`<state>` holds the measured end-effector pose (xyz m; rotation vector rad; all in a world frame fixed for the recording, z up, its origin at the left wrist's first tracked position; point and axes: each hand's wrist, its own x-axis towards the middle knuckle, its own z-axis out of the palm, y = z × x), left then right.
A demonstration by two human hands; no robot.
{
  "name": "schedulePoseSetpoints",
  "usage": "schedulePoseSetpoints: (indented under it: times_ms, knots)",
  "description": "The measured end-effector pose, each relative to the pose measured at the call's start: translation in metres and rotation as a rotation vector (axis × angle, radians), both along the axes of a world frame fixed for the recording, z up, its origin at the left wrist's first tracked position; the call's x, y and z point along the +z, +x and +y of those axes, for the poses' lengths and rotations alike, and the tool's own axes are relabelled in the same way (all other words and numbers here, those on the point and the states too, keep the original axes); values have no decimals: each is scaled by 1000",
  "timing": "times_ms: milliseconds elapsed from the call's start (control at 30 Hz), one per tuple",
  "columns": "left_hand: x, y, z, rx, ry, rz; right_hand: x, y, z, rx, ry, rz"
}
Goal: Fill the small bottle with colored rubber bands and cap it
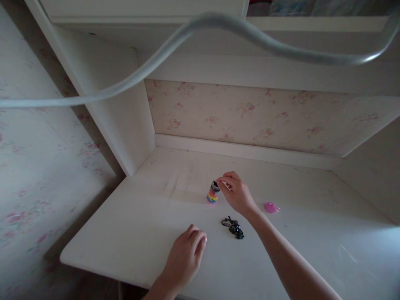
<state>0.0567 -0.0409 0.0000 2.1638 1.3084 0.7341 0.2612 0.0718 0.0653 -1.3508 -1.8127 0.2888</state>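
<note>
Fingertips (220,180) of the right hand (238,194) are pinched together at the top of a small tube (213,193). The tube stands upright near the middle of the white desk (131,233), its lower part banded in bright rainbow colours and its mouth dark. From my seat I read this as a light pinch on the tube's top. I cannot tell whether the thumb and forefinger catch only the rim or also something dark sitting in the mouth.

The left hand (186,257) lies palm down near the desk's front edge, fingers loosely curled and holding nothing, well apart from the tube. A black tangle (233,227) of thin loops lies on the desk between the two hands, just under the right wrist. A pink piece (271,207) sits to the right of that wrist, near it but apart.

The tube is narrow and light, so I judge it tips easily, and I would work straight down over its mouth without pushing sideways. I would bring the free left hand up to steady the coloured base. I would also lift the right forearm so it does not drag the black tangle. A blurred cable (218,21) crosses the top of my view but hides nothing on the desk.
</note>
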Motion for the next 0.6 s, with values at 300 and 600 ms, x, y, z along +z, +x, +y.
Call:
schedulePoseSetpoints:
  times_ms: [300, 600]
  knots:
    - [2, -1, 0, -4, -8, 15, 5, 18, -23, -96, 32, 130]
    - [8, 13, 6, -13, -62, 190, -75, 59, -85, -202, -188, 241]
